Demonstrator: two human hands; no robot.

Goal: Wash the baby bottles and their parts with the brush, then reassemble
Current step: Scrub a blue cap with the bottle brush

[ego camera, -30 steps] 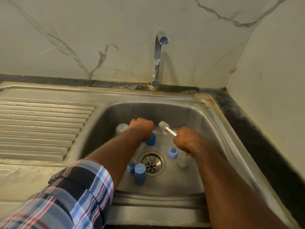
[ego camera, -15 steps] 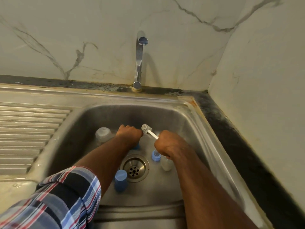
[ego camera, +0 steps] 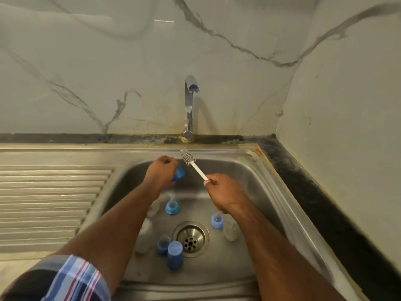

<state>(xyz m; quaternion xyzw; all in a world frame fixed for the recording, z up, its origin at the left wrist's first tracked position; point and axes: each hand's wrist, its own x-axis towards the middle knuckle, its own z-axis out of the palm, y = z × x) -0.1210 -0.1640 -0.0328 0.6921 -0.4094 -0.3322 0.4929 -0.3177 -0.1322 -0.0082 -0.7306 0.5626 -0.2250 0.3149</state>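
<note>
Your left hand [ego camera: 160,173] grips a blue cap [ego camera: 178,173]; your right hand [ego camera: 223,190] beside it holds the brush [ego camera: 195,165].

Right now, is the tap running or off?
Off. No stream falls from the spout of the chrome tap, and none reaches the steel sink basin or the white bottle brush below it.

A home kitchen: steel sink [ego camera: 271,170] with drainboard [ego camera: 54,192], tap [ego camera: 189,105], marble-look wall [ego camera: 108,72].
</note>
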